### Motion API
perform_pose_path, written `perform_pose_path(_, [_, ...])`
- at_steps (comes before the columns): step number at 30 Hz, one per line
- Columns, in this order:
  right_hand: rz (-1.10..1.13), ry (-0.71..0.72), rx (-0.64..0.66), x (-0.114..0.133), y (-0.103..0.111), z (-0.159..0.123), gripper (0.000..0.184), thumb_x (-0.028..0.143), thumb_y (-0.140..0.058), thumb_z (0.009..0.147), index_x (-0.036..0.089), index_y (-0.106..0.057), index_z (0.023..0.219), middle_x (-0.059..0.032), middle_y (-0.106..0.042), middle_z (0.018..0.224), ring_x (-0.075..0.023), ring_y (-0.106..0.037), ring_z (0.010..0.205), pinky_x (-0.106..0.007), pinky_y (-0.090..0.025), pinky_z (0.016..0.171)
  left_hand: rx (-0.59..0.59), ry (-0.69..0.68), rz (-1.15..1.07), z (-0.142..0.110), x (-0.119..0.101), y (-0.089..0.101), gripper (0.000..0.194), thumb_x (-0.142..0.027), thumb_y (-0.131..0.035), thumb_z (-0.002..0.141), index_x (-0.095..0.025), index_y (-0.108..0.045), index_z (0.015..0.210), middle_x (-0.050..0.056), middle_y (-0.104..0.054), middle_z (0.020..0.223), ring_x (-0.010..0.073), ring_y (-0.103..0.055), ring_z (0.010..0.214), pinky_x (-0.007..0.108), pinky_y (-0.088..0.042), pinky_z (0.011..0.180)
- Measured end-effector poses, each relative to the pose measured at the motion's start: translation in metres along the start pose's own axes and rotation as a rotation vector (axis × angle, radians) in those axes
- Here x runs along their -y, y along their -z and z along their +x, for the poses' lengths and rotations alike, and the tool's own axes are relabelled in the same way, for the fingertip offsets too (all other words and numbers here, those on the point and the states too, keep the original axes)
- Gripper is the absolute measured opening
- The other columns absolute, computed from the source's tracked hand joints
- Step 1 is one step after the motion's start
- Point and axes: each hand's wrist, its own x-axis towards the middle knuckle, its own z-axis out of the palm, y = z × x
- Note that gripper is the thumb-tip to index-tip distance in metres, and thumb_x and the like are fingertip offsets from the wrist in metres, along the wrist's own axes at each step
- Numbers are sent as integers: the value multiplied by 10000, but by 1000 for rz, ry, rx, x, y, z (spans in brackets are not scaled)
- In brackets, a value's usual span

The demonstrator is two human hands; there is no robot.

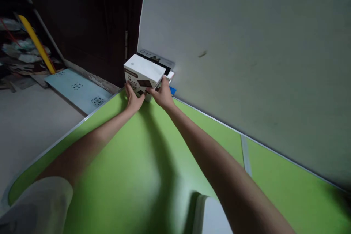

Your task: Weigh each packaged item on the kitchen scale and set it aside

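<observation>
At the far corner of a green tabletop (123, 164), a white box (146, 67) with brown print and pictures of dark squares stands against the wall. My left hand (133, 98) is closed on the box's left and front side. From the right, my right hand (163, 95) grips it, thumb on the front face. Behind the box shows a grey and black flat box (161, 63) with lettering, leaning at the wall. A bit of something blue (172, 91) sticks out beside my right hand. The box's underside is hidden.
A pale wall (246, 51) runs along the table's right edge. A white object (215, 215) lies near the front edge, partly cut off. Left of the table are a light blue panel (79, 87), a yellow bar (37, 44) and a dark door (82, 18).
</observation>
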Motion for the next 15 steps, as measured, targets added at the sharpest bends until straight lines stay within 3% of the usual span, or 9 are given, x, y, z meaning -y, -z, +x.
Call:
perform_pose_path(2, [-7, -63, -63, -7, -12, 2, 753, 238, -674, 721, 177, -333, 1389, -173, -461, 1353, -345, -445, 1286, -572, -378, 1078, 38, 35, 18, 10, 3, -6, 1069, -188, -755, 684, -18, -85, 1499, 302, -39, 1592, 300, -6, 1513, 390, -96, 1232])
perform_pose_path(5, [48, -150, -85, -25, -26, -9, 757, 272, -648, 760, 187, -314, 1434, -202, -406, 1399, -336, -535, 1193, -555, -449, 1007, 74, -4, 59, 17, 13, -15, 1135, -221, -801, 646, -17, -82, 1501, 314, -15, 1589, 321, 10, 1509, 426, -93, 1229])
perform_pose_path(11, [162, -279, -69, -67, -46, -28, 572, 488, -579, 849, 179, -496, 1322, -147, -606, 1170, -262, -618, 1002, -465, -535, 879, 37, -101, 131, 21, 32, -26, 1128, -257, -786, 668, -87, -61, 1515, 279, -10, 1603, 339, 26, 1506, 508, -113, 1219])
perform_pose_path(15, [206, -288, -109, -80, -50, -30, 581, 552, -583, 837, 191, -553, 1290, -128, -612, 1175, -221, -633, 920, -418, -550, 848, 31, -136, 172, 21, 37, -27, 1120, -285, -780, 687, -70, -55, 1513, 284, -12, 1602, 330, 35, 1507, 479, -95, 1226])
